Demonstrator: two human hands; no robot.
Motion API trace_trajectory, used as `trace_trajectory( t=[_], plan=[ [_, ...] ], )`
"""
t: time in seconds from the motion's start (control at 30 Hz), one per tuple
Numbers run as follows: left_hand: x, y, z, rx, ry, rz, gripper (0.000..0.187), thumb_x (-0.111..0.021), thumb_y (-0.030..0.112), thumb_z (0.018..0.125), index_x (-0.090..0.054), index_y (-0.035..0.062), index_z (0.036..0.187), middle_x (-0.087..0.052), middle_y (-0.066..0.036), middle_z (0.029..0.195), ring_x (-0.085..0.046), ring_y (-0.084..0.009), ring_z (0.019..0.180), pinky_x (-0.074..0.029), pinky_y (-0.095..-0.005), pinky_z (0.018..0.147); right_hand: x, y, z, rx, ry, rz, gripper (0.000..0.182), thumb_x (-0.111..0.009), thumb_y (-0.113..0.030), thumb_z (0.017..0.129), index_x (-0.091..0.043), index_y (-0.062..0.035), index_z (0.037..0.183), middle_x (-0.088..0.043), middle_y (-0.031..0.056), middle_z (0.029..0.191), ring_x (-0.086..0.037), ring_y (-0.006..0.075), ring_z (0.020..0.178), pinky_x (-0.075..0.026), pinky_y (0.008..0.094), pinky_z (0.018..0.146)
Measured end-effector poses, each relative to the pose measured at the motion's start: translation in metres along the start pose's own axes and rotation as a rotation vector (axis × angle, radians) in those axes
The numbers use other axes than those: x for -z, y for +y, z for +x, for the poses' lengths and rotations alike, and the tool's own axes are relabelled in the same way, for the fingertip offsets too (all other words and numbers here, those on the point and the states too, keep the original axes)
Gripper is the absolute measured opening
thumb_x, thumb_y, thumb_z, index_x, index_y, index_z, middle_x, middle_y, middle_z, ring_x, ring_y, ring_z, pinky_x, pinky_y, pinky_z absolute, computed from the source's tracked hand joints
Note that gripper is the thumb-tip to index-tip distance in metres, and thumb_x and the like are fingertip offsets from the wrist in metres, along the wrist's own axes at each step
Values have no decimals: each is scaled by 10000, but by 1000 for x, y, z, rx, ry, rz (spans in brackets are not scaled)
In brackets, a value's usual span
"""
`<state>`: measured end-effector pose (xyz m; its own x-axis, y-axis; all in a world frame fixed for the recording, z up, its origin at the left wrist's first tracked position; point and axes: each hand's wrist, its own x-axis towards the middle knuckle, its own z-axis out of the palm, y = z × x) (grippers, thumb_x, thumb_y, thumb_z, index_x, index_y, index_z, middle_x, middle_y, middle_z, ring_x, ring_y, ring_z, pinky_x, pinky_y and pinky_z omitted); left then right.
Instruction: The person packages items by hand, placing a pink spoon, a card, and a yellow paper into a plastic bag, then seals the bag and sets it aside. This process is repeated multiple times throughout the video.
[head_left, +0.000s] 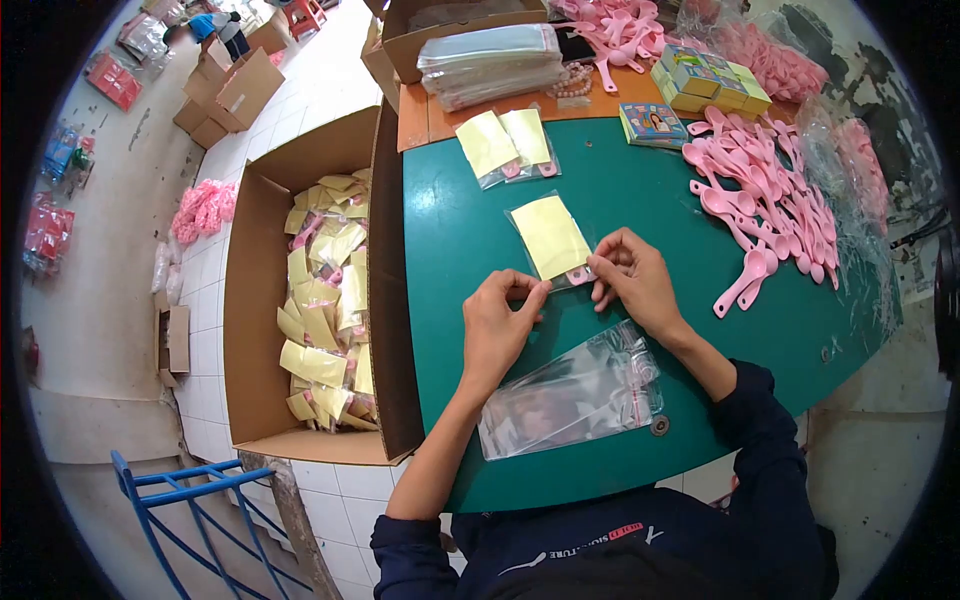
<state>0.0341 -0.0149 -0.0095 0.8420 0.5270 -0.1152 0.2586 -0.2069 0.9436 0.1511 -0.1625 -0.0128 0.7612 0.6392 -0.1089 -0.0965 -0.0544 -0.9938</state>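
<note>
On the green table [450, 350], a clear packet with a yellow card [552, 236] and a pink piece at its bottom lies between my hands. My left hand [503, 325] pinches the packet's lower left corner. My right hand [637, 285] pinches its lower right edge beside the pink piece. Nearer my body lie empty clear plastic bags [560, 395]. Two finished-looking packets with yellow cards [487, 143] rest farther back. Pink spoons [765, 190] form a pile at the right, near a small box of cards [652, 124].
A big cardboard box [240, 300] of yellow-card packets [318, 365] stands left of the table. Behind are a stack of plastic bags [490, 65] and yellow card stacks [710, 78]. A blue metal frame [190, 490] is lower left. A person [215, 28] bends over far back.
</note>
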Motion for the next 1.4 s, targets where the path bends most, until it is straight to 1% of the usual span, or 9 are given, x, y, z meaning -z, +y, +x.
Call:
trace_trajectory(
  t=[0.43, 0.73, 0.83, 1.0, 1.07, 1.17, 1.23, 1.3, 1.4],
  plan=[
    [-3, -6, -1, -81, -1, -166, 194, -647, 35, 817, -532, 3, 970, -601, -99, 872, -634, -145, 795, -548, -254, 562, -4, -1, 0, 61, 33, -24, 150, -613, -74, 864, -481, -13, 832, -565, 40, 660, -554, 77, 514, -473, 217, 414],
    [0, -5, -2, -44, -39, -47, 437, -646, 79, 840, -495, 28, 1246, -597, -108, 978, -607, -129, 858, -540, -243, 624, -3, 1, 0, 44, -5, -76, 266, -578, -97, 888, -572, 2, 1135, -581, 42, 696, -572, 83, 558, -494, 217, 445],
    [0, -1, -4, -26, 5, -83, 460, -628, 114, 860, -468, 34, 1284, -601, -115, 992, -610, -138, 857, -542, -249, 626, 1, 4, 5, 30, -36, -77, 272, -555, -98, 899, -584, -5, 1153, -607, 53, 740, -587, 95, 587, -514, 233, 510],
    [-1, -1, -1, -114, 51, -206, 367, -598, 140, 881, -507, 31, 1220, -604, -112, 980, -616, -155, 867, -532, -255, 614, 5, -53, 55, 447, 2, -409, 242, -531, -167, 916, -611, -1, 1073, -655, 78, 846, -614, 122, 620, -505, 264, 598],
    [0, -1, -7, -261, -4, -26, 318, -610, 148, 868, -543, 36, 1158, -603, -115, 960, -622, -172, 847, -524, -268, 616, 9, -74, 87, 523, 75, -300, 261, -546, -195, 906, -598, -13, 1085, -654, 87, 883, -625, 122, 663, -496, 271, 593],
    [2, 5, -18, -596, -122, 399, 271, -678, 188, 798, -594, 48, 1014, -579, -117, 890, -621, -233, 772, -504, -319, 658, 35, -99, 87, 373, 52, -480, 309, -562, -214, 896, -565, -32, 1146, -630, 105, 960, -632, 168, 769, -496, 299, 671],
    [-2, 12, -31, -553, -229, 455, 299, -700, 187, 775, -589, 46, 1015, -567, -105, 858, -617, -234, 770, -502, -332, 670, 85, -81, 69, 556, 54, -996, 362, -542, -198, 898, -521, -33, 1219, -584, 130, 1124, -602, 205, 933, -481, 326, 815],
    [-8, 11, -36, -508, -284, 447, 322, -726, 166, 744, -585, 46, 1008, -539, -94, 855, -599, -227, 748, -500, -343, 671, 118, -86, 13, 447, -123, -1149, 382, -612, -164, 831, -529, -55, 1188, -567, 163, 1073, -569, 298, 972, -453, 371, 844],
    [-11, 3, -30, -501, -404, 308, 296, -723, 129, 732, -589, 47, 983, -532, -102, 887, -582, -232, 721, -496, -341, 673, 176, -49, -32, 437, 73, -1366, 421, -605, -103, 795, -514, -64, 1204, -525, 201, 1163, -508, 342, 1071, -410, 400, 914]
  ],
)
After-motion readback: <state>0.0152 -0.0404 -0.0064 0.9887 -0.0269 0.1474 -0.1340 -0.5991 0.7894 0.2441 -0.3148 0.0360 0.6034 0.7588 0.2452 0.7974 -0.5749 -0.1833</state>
